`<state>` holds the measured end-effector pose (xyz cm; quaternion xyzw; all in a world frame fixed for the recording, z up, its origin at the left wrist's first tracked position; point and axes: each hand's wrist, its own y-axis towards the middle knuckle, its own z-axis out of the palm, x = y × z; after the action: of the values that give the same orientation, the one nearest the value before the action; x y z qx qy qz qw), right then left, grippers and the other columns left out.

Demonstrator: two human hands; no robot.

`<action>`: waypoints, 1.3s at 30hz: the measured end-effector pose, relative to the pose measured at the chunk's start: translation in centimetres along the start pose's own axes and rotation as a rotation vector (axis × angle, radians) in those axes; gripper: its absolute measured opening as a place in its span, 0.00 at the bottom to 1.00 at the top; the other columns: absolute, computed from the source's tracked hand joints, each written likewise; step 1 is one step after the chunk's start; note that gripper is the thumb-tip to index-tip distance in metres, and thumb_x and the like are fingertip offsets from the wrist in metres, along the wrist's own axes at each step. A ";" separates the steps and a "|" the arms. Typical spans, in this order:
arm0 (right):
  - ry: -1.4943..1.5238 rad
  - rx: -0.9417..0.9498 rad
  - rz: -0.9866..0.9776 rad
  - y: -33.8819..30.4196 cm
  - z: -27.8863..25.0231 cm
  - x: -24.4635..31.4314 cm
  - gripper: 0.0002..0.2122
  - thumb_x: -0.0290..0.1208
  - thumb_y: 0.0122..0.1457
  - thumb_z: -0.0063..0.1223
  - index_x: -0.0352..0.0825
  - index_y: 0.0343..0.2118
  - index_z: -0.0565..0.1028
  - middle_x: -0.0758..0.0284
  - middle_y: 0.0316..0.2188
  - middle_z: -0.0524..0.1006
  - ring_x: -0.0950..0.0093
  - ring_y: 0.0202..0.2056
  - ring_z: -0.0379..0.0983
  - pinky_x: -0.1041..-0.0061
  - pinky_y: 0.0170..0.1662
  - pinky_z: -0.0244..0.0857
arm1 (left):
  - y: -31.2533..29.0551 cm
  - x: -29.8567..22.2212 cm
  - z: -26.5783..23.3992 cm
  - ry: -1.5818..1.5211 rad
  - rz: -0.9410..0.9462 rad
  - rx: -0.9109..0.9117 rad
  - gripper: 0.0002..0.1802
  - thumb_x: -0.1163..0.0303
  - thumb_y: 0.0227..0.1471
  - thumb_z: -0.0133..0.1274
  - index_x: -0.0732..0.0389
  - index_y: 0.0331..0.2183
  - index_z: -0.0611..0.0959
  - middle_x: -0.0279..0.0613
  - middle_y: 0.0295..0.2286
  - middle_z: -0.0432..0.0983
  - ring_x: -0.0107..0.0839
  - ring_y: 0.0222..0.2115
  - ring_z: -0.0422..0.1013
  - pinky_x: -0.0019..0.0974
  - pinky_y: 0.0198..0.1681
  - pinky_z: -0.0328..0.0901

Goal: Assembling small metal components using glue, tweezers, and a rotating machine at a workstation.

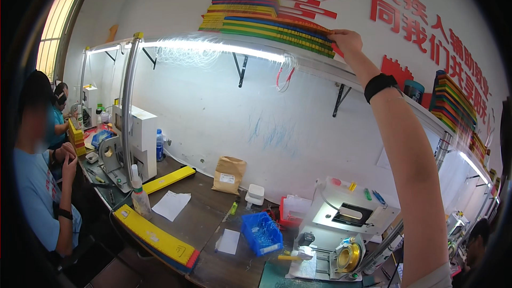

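My right arm, with a dark band at the wrist, is raised to the wall shelf. There my right hand (348,42) has its fingers closed on the right end of a long flat board (304,23), orange-red along its edge. That board lies at the top of the right part of a stack of coloured boards (242,13), in yellow, green, red and blue. The stack rests on the white shelf (314,60). My left hand is out of view.
Below stand a white bench machine (354,208) with a gold wire spool (348,257), a blue bin (261,233), a paper bag (229,174) and yellow boards (154,234). A seated co-worker (42,181) is at left. Another board stack (453,104) and a dark tub (414,90) share the shelf.
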<state>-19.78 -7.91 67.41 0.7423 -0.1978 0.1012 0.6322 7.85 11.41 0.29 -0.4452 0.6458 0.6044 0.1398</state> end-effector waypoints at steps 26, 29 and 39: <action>0.107 -0.450 -0.732 -11.4 -37.8 -3.2 0.11 0.29 0.71 0.45 0.35 0.40 0.81 0.69 0.30 0.81 0.81 0.28 0.73 0.78 0.31 0.68 | -0.9 0.4 0.7 0.117 -0.134 0.032 0.06 0.70 0.58 0.64 0.63 0.36 0.89 0.49 0.33 0.84 0.52 0.35 0.79 0.47 0.40 0.72; -0.361 -0.532 -0.767 -9.4 -43.9 -7.0 0.09 0.34 0.71 0.51 0.36 0.41 0.81 0.67 0.30 0.82 0.77 0.30 0.76 0.73 0.36 0.73 | -1.2 1.0 1.1 0.201 -0.119 -0.024 0.06 0.71 0.57 0.65 0.63 0.36 0.89 0.48 0.32 0.84 0.51 0.35 0.78 0.47 0.41 0.72; -0.970 -0.341 -0.616 -2.5 -47.0 -17.0 0.10 0.38 0.66 0.62 0.38 0.43 0.82 0.66 0.42 0.83 0.65 0.48 0.79 0.62 0.49 0.75 | -1.3 1.7 1.8 0.324 -0.099 -0.004 0.07 0.70 0.56 0.65 0.63 0.35 0.89 0.49 0.33 0.84 0.52 0.36 0.77 0.49 0.44 0.70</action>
<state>-29.38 41.16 66.84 0.6149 -0.2529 -0.4705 0.5801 7.18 12.51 -2.21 -0.5684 0.6359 0.5183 0.0624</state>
